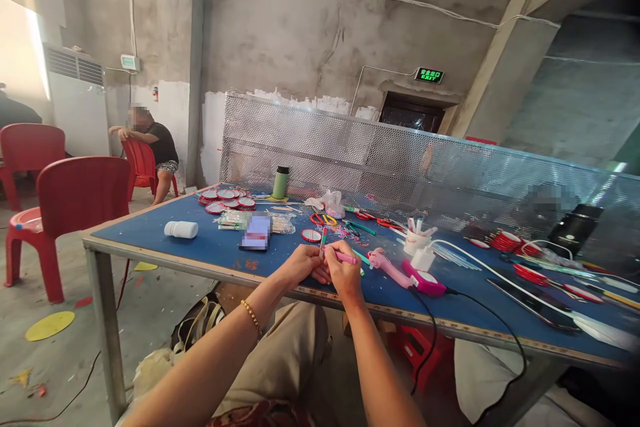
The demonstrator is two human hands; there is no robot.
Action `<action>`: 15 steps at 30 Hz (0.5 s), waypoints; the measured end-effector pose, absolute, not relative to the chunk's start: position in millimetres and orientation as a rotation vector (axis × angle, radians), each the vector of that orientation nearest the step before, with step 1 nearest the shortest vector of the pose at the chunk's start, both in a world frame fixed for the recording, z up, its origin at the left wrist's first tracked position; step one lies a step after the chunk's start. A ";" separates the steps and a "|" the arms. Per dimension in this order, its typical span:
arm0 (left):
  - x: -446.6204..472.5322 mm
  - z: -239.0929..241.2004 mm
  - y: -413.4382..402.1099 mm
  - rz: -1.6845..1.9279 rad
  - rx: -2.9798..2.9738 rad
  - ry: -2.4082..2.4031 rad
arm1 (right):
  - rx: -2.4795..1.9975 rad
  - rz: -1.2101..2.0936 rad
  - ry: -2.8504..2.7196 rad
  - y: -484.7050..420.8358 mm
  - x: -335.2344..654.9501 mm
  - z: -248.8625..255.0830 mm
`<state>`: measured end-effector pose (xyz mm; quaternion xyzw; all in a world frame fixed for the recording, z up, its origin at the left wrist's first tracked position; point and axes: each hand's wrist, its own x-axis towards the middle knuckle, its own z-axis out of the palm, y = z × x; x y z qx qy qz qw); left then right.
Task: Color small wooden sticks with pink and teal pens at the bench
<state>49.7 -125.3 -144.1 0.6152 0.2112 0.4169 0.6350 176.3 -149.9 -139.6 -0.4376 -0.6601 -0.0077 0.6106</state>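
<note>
My left hand (pixel 307 265) is closed near the table's front edge, its fingers around a narrow upright stick (pixel 324 236) with green and red on it. Beside it, my right hand (pixel 345 273) grips a slim pink pen-like tool (pixel 346 256). The two hands meet, so the tool's tip and the stick's lower end are partly hidden. Just behind them lies a small round red-rimmed disc (pixel 311 235). To the right rests a pink corded tool (pixel 393 269), which looks like a glue gun.
On the blue table (pixel 200 257) are a white bottle (pixel 181 230), a phone (pixel 256 232), a green cup (pixel 281 183), red-rimmed discs (pixel 227 194), scissors (pixel 324 219) and a white pen holder (pixel 417 241). Cords cross the right side. A perforated metal screen (pixel 320 153) stands behind.
</note>
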 end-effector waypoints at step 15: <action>49.9 -143.9 -125.2 0.948 1.413 0.486 | -1.003 -0.013 -1.508 -149.4 176.0 -141.3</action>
